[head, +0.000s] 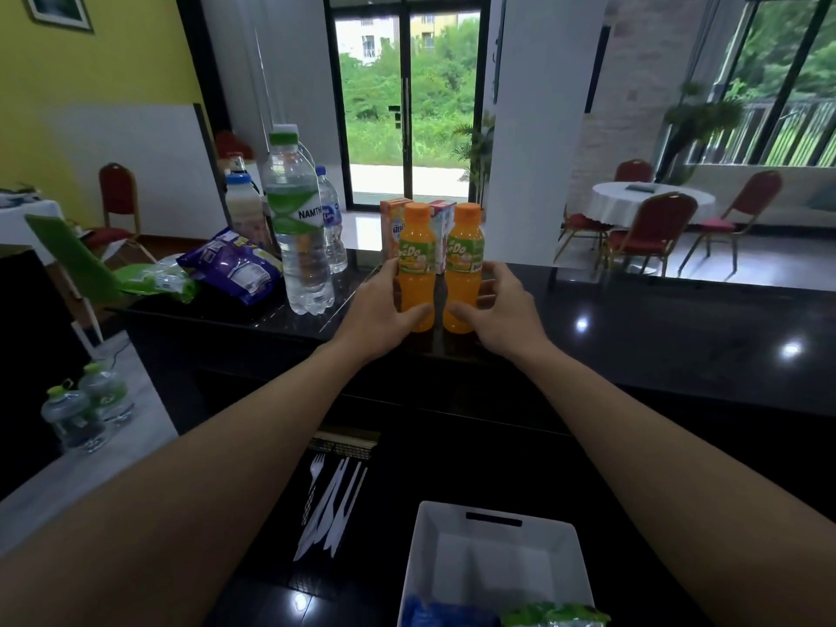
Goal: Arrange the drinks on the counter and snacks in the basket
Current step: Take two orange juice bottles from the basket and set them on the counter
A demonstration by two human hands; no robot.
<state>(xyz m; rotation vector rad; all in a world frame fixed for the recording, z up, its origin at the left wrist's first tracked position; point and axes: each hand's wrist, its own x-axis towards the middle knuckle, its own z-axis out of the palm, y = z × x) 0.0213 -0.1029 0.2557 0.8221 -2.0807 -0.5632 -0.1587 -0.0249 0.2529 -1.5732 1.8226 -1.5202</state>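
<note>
Both bare arms reach straight forward, forearms drawing in toward each other, wrists level and side by side; the left hand (382,305) is curled round the left bottle (417,264) low on its body, thumb across the near face, fingers wrapped round the far side; the right hand (504,303) mirrors it on the right bottle (464,260), thumb pressed to the lower front, fingers bent round the outer side and a little spread; the backs of both hands face up; the thumbs lie near each other, just apart.
</note>
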